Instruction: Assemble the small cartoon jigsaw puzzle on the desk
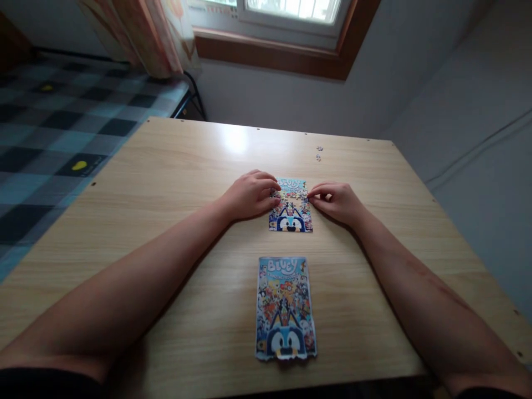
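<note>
A small jigsaw puzzle [291,223] lies on the table, showing the word BLUEY at its top and a blue cartoon dog's face at its bottom. Wood colour shows through a gap near its middle. My left hand [252,194] rests at the puzzle's left edge, thumb and fingers apart, fingertips touching it. At the right edge, the thumb and index finger of my right hand [338,202] are pinched together on the puzzle's border; the exact piece between them is hidden. Closer to me lies a picture sheet [286,305] with the same design and a torn lower edge.
Two loose puzzle pieces, a farther one [320,148] and a nearer one [318,158], lie beyond my right hand. The pale wooden table [187,166] meets a checked bed [83,122] on the left. A window [291,22] and a curtain [153,39] are behind it.
</note>
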The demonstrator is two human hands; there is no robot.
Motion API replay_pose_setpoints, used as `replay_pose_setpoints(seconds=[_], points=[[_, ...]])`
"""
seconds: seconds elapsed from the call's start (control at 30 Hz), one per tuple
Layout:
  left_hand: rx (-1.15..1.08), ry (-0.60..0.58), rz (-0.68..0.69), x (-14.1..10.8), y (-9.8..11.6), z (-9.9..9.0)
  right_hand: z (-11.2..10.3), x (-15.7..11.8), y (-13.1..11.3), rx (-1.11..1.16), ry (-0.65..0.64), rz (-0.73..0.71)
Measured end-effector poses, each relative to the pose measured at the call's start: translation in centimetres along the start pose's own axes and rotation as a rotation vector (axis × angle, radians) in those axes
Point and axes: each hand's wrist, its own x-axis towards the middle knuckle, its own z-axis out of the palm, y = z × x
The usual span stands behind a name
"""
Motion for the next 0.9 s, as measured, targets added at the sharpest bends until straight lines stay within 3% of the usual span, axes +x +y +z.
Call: replay_pose_setpoints(seconds=[0.3,0.9], points=[[-0.011,-0.042,-0.020,0.08,0.09,-0.04,0.09,-0.21,0.20,0.033,0.033,0.077],[0.036,-0.089,-0.016,0.03,-0.08,-0.12,0.77,0.00,-0.04,0.106,0.087,0.052]])
